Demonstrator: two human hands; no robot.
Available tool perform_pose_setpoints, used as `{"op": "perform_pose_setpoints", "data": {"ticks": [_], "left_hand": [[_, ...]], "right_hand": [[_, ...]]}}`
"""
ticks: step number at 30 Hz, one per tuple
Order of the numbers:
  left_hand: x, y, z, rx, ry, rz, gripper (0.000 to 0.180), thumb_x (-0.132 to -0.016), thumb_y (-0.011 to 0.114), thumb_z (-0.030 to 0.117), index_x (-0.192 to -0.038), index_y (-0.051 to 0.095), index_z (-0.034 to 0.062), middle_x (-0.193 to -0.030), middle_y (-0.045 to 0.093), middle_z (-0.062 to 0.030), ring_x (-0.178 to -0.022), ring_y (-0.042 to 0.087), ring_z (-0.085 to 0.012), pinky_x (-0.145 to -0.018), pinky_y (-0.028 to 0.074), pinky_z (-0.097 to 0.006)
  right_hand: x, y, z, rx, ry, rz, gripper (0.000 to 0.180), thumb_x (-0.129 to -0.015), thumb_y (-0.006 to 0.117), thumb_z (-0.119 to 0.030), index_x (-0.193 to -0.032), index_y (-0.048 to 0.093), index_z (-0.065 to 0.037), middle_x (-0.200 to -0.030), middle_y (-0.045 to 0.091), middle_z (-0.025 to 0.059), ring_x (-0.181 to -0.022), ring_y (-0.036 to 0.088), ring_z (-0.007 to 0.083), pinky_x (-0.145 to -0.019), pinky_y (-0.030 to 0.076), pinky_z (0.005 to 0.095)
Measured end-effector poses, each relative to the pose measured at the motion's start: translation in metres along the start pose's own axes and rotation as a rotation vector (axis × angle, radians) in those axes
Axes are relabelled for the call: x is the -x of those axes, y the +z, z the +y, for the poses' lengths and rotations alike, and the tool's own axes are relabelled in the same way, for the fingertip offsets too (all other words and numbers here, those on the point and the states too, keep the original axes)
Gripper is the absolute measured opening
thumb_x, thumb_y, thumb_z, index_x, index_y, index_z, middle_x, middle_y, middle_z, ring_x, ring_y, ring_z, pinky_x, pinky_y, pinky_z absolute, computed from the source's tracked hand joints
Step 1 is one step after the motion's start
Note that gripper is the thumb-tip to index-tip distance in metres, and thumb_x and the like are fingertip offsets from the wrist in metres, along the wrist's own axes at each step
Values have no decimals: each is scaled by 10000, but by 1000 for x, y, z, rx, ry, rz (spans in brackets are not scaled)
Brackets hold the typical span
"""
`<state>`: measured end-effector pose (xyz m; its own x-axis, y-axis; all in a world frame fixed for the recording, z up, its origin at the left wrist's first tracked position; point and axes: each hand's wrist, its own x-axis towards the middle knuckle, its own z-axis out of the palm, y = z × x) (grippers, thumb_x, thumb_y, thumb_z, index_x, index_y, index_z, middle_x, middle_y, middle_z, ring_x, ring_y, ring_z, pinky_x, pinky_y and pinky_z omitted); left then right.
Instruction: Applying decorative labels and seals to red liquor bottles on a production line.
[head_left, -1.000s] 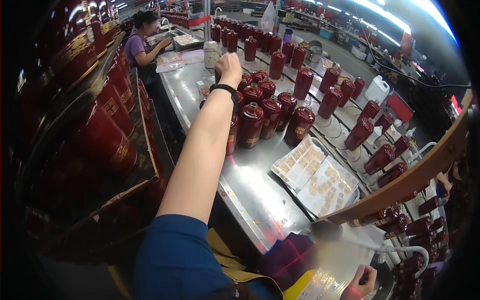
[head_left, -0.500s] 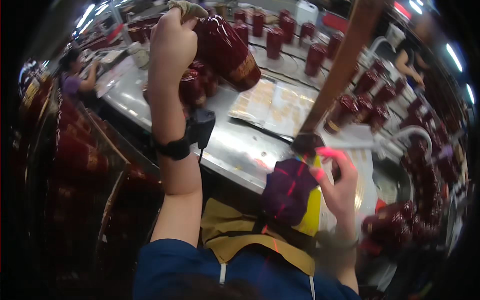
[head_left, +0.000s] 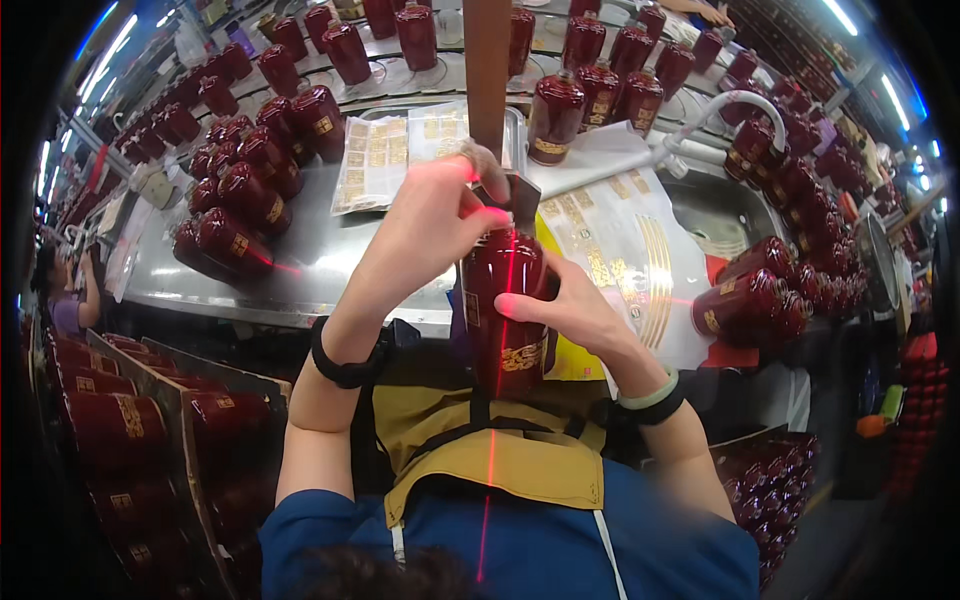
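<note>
A glossy dark red bottle (head_left: 487, 345) with gold decals stands in front of me, just above my mustard apron. At its top, my left hand (head_left: 425, 225) is closed with thumb and fingers around the neck; part of the neck is hidden. Lower down, the bottle's right side is gripped by my right hand (head_left: 585, 305), its thumb across the front. A red light line runs down the bottle and onto the apron. Behind the bottle, a yellow sheet (head_left: 575, 360) shows in part.
Sheets of gold decals (head_left: 385, 160) lie on the metal counter (head_left: 320, 215) beyond my left hand, and more decal sheets (head_left: 640, 270) lie right. A brown post (head_left: 487, 70) rises ahead. Red bottles (head_left: 262, 165) crowd the left; a sink (head_left: 715, 215) with a white faucet is right.
My left hand has brought the bottle from the upper left to the middle in front of me. My right hand has closed on its side. The whole view has turned to the right.
</note>
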<state>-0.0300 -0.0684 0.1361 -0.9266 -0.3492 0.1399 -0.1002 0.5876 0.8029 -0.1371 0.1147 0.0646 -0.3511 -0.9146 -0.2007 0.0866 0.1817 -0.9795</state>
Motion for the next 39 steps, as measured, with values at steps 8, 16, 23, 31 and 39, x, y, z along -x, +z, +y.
{"op": "perform_pose_setpoints", "data": {"ticks": [8,16,23,31,39], "left_hand": [[34,31,-55,257,-19,283,580,-837,823,30,-1340,537,-23,-1305,621,-122,-1144,648,-194,-899,585,-332],[82,90,-79,-53,101,143,1286,-546,1022,217,-1589,292,37,-1505,352,-166,-1417,407,-323,-1144,432,-454],[82,112,-83,-35,98,327,989,-641,943,73,-1493,446,-4,-1450,468,-139,-1346,498,-301,-1126,422,-392],[81,111,-84,-26,104,305,973,-650,931,60,-1494,454,-6,-1457,467,-135,-1338,506,-286,-1098,443,-382],[81,111,-89,-34,122,307,963,-663,926,58,-1495,445,-1,-1462,465,-135,-1346,508,-290,-1102,448,-389]], "right_hand": [[-43,-22,23,-99,191,65,646,-854,831,-461,-1249,680,28,-1077,747,102,-944,708,153,-866,555,304],[-70,-32,28,-7,245,135,671,-810,837,-548,-1151,734,21,-1068,750,119,-911,710,169,-836,542,310],[-51,-126,66,448,37,582,636,-832,814,-500,-1158,727,39,-1088,761,169,-985,723,247,-881,541,336],[-23,-261,128,964,312,1031,476,-814,793,-388,-1188,755,-97,-1317,654,212,-1196,635,383,-1018,508,476],[-32,-293,137,858,399,958,674,-752,748,-497,-1241,727,-33,-1207,734,206,-1138,701,346,-978,540,442]]}}
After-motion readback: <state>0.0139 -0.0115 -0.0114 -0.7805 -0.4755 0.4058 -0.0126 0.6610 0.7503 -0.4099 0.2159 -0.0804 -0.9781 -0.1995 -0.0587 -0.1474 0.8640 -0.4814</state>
